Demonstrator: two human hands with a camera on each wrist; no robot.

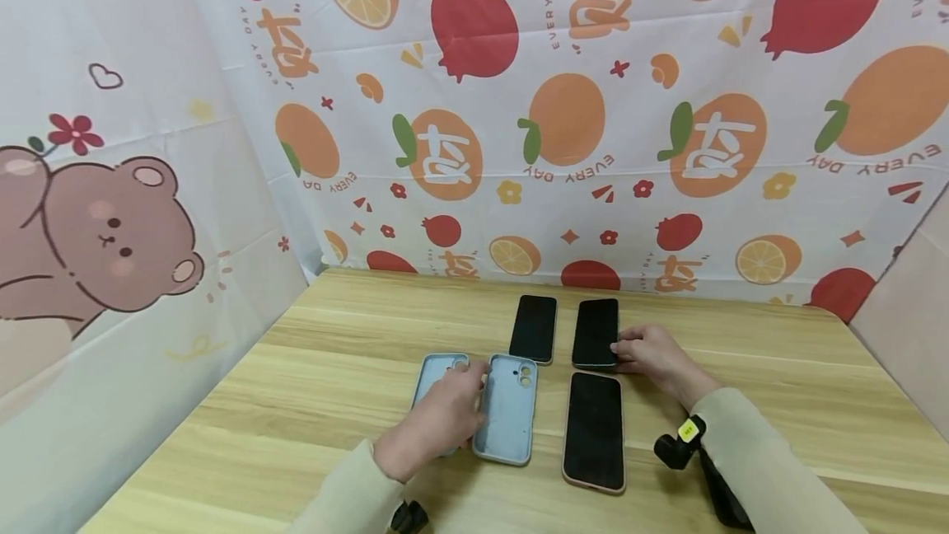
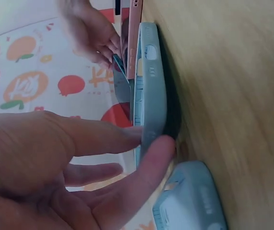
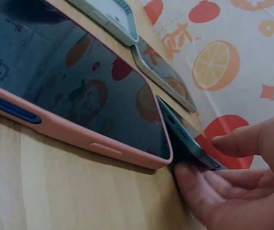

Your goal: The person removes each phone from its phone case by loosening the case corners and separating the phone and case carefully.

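My left hand (image 1: 443, 412) pinches the left edge of a light-blue phone case (image 1: 506, 419) between thumb and finger. In the left wrist view that case (image 2: 152, 91) stands slightly off the wood. A second light-blue case (image 1: 433, 369) lies to its left, partly hidden behind the hand. My right hand (image 1: 656, 359) grips the right edge of a dark phone (image 1: 596, 330) at the back. In the right wrist view this phone (image 3: 189, 139) tilts up from the table, fingers beneath its edge.
A phone in a pink case (image 1: 593, 435) lies screen up in front of the gripped phone. Another black-screened phone (image 1: 534, 328) lies to the left at the back. A dark object (image 1: 722, 493) is partly hidden under the right forearm. A fruit-printed cloth (image 1: 563, 213) hangs behind the wooden table (image 1: 245, 435).
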